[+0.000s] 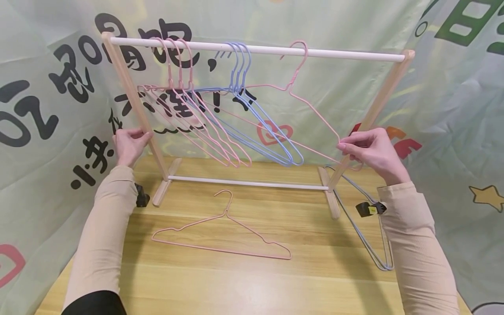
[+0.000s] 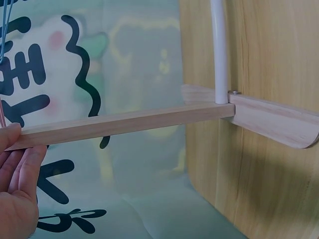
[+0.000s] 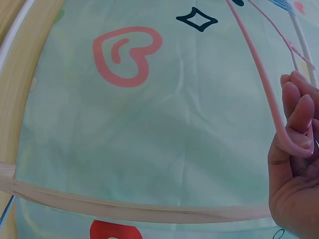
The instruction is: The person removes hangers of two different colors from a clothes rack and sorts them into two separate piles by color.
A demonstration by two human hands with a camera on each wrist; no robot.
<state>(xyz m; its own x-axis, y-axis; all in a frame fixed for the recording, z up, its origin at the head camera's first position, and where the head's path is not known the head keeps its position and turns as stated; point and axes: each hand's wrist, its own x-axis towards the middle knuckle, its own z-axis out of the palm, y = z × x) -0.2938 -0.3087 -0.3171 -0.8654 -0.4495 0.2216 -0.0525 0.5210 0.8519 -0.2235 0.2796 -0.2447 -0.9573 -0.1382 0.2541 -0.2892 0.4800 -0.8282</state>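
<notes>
My left hand (image 1: 131,145) pinches the left wooden post of the garment rack (image 1: 130,83) between thumb and fingers; the left wrist view shows the same grip on the post (image 2: 124,121). At the other side, my right hand (image 1: 374,153) holds the lower right corner of a pink hanger (image 1: 316,111), whose hook lies over the white top bar (image 1: 354,54). In the right wrist view, the fingers curl around the pink hanger's bent corner (image 3: 291,147). Several pink hangers (image 1: 190,74) hang toward the left, and blue hangers (image 1: 246,72) hang near the middle.
Another pink hanger (image 1: 220,250) lies flat on the wooden table (image 1: 252,288) in front of the rack. Grey-blue hangers (image 1: 358,232) lie beside the right foot (image 1: 332,203), partly behind my right arm. A white lower bar (image 1: 248,182) joins the posts. Printed cloth (image 1: 453,144) surrounds the table.
</notes>
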